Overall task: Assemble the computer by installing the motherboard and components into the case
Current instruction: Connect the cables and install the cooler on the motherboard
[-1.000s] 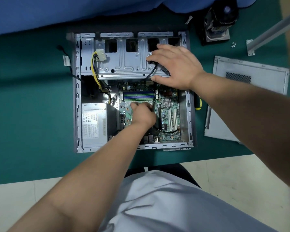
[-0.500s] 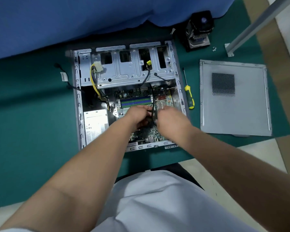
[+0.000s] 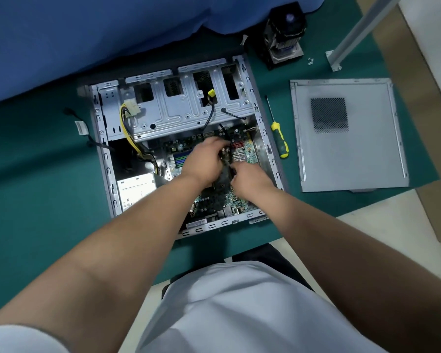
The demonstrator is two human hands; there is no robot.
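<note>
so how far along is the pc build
Done, by the look of it: the motherboard lies in the case, and the power supply sits at the case's left. In hand: the left hand and right hand both grip a dark part over the board; what it is I cannot tell. Left: the cooler, screws and side panel are still outside, beside the screwdriver.

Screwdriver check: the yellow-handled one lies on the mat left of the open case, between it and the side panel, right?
Wrong side. In the head view the screwdriver lies on the mat right of the case, between it and the side panel.
</note>
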